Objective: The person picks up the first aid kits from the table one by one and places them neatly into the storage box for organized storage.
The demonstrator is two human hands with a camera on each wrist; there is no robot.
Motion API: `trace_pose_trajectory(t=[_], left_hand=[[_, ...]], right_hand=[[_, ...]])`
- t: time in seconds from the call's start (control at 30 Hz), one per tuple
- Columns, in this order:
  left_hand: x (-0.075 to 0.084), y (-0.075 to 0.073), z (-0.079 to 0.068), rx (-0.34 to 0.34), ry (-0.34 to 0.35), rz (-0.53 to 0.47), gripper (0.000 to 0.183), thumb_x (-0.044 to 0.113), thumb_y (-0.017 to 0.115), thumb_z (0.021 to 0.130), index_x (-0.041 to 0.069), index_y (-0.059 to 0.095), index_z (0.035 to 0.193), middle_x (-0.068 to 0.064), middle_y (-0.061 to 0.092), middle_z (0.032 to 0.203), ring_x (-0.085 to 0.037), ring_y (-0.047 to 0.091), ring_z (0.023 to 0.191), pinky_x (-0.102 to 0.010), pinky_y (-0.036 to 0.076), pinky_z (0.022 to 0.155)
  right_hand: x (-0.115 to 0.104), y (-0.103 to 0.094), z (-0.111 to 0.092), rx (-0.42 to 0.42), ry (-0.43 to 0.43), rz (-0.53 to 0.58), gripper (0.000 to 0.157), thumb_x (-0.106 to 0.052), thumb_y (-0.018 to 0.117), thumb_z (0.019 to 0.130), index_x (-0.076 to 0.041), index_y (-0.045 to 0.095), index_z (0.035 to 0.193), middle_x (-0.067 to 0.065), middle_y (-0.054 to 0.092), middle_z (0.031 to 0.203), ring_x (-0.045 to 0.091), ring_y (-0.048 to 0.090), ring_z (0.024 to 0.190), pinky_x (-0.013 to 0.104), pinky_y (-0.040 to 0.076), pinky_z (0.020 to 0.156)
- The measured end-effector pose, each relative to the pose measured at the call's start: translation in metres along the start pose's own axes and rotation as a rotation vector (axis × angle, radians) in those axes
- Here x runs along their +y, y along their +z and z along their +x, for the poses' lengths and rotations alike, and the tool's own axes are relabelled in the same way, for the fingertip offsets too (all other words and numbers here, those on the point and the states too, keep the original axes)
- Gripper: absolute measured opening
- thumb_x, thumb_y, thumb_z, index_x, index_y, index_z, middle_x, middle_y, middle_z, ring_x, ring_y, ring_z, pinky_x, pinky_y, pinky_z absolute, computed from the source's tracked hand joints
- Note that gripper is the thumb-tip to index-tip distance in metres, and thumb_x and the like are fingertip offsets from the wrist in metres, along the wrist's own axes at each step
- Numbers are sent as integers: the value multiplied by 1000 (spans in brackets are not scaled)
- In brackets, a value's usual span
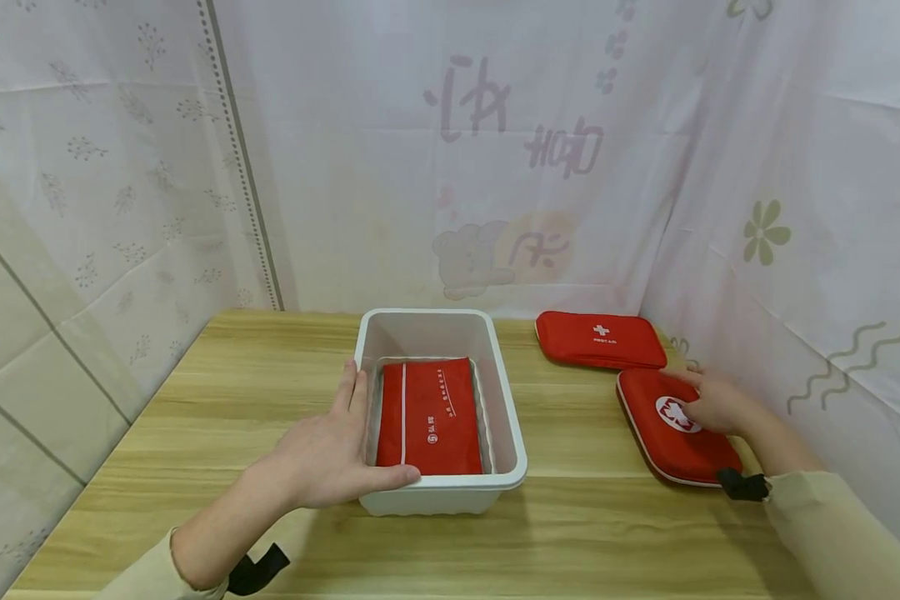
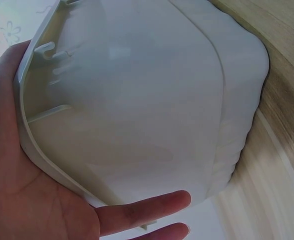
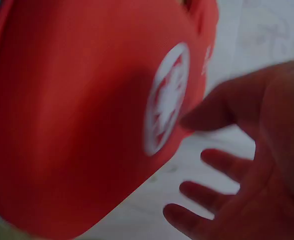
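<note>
Head view, left to right: the left hand (image 1: pixel 322 457), fingers straight and thumb spread wide, rests on the near left corner of a white bin (image 1: pixel 427 333). Inside lies a red pouch (image 1: pixel 438 417). Rightward on the wooden table (image 1: pixel 577 533) lie a first-aid case (image 1: pixel 603 340) and, nearer, a red emblem case (image 1: pixel 663 450). Over that, the right hand (image 1: pixel 720 407) has spread fingers; contact cannot be told.

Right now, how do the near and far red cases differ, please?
The near case bears a round white emblem, while the far case bears a small white cross above lettering. The right hand is over the near case; none is over the far case. Both are red with rounded corners.
</note>
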State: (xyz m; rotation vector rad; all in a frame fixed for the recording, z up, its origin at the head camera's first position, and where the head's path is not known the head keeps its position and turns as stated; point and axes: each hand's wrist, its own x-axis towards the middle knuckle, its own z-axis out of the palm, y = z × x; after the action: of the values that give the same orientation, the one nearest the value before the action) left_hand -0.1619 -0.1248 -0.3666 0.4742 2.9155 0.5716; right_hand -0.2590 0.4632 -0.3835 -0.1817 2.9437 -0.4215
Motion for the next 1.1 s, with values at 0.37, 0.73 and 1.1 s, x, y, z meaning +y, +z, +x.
trace_pose_trajectory(t=[0.37,0.73,1.1], left_hand=[[-1,0,-1,-1,-2,-8,154,99,64,77,-3,1,174,-19,-9,185,-18,66,67,-39,57,70],[0,-1,0,6,2,8,152,97,64,78,-5,4,174,-21,-6,185,-20,70,72,-41,59,73],[1,-1,-1,-4,-6,-7,153,98,64,78,-3,2,175,-20,-8,185,-18,65,67,-39,57,70]], right_hand=[[17,13,-8,-89,2,59,76,-17,72,98,3,42,165,52,22,162,75,32,140,83,35,109],[-2,14,-15,-104,35,-1,85,-40,77,98,4,44,162,51,39,136,57,54,116,67,50,94],[-26,21,-15,-24,8,-49,80,-47,83,93,3,60,150,47,47,127,51,59,109,65,53,89]])
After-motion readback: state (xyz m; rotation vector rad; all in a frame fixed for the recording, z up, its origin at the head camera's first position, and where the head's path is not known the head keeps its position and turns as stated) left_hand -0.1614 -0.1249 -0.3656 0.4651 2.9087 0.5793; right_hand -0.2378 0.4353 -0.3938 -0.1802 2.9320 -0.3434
